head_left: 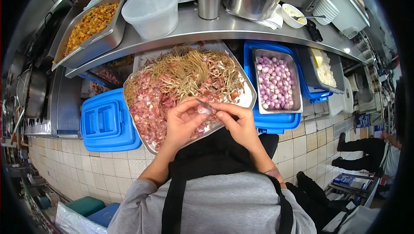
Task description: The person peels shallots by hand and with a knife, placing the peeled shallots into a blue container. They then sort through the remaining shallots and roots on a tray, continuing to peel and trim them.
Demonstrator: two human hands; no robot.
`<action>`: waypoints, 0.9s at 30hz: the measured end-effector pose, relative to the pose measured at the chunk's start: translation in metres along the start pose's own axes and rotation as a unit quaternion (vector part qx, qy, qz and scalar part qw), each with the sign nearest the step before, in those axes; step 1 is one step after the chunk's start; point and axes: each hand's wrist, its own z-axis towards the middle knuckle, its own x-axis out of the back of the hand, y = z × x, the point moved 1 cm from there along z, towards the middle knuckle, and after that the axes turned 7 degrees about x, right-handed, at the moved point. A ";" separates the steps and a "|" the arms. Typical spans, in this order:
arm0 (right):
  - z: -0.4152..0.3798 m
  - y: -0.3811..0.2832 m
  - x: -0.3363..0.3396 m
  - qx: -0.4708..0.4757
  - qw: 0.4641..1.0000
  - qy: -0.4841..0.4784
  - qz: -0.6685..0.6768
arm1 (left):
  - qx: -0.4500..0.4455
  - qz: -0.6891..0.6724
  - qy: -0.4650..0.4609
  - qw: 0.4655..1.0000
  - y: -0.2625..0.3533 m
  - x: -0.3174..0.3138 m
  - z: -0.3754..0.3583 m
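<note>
My left hand point(183, 116) is closed around a small shallot point(202, 109), held up over the tray. In my right hand point(236, 116) is a small paring knife point(203, 103), its blade against the shallot; most of the handle is hidden by my fingers. Below both hands lies a large metal tray point(249, 99), heaped with reddish shallot skins point(151, 100) and a tangle of dry brown roots and stalks point(189, 68). To the right, a steel pan point(299, 78) holds many peeled purple-white shallots point(276, 83).
A steel shelf point(185, 37) crosses above the tray, carrying a clear plastic tub point(151, 14), a pan of orange-brown food point(90, 27) and a pot point(250, 1). Blue lids point(103, 119) flank the tray. Other people's dark-clothed legs point(362, 145) show at far right.
</note>
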 end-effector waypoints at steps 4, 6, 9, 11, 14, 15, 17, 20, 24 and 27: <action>0.008 0.015 0.007 -0.094 0.992 0.040 0.073 | 0.040 -0.057 0.020 0.997 0.005 -0.009 -0.001; 0.012 0.026 0.006 -0.028 0.995 0.090 0.010 | 0.054 -0.083 0.031 0.995 0.010 -0.013 -0.002; 0.009 0.022 0.009 -0.051 0.995 0.074 -0.039 | 0.049 -0.047 0.025 0.997 0.010 -0.007 -0.001; 0.006 0.009 0.005 -0.035 0.999 0.030 -0.027 | 0.033 -0.045 0.039 0.998 0.007 -0.002 0.000; 0.004 0.002 -0.002 0.053 0.997 -0.015 -0.059 | 0.005 -0.022 0.041 0.999 0.004 0.004 0.001; 0.004 -0.003 -0.002 0.061 0.995 -0.028 -0.067 | -0.006 -0.011 0.039 0.999 0.004 0.005 0.001; 0.004 -0.003 -0.006 0.087 0.993 -0.028 -0.073 | 0.009 -0.030 0.036 0.999 0.006 0.002 0.000; 0.004 -0.002 -0.007 0.085 0.993 -0.024 -0.082 | 0.025 -0.045 0.042 0.998 0.000 0.001 -0.002; 0.002 0.003 -0.009 0.062 0.997 0.011 -0.040 | 0.016 -0.072 0.063 0.995 -0.004 -0.004 -0.005; 0.001 0.010 -0.003 -0.078 0.986 -0.004 0.145 | 0.023 -0.067 0.068 0.995 -0.002 -0.009 -0.005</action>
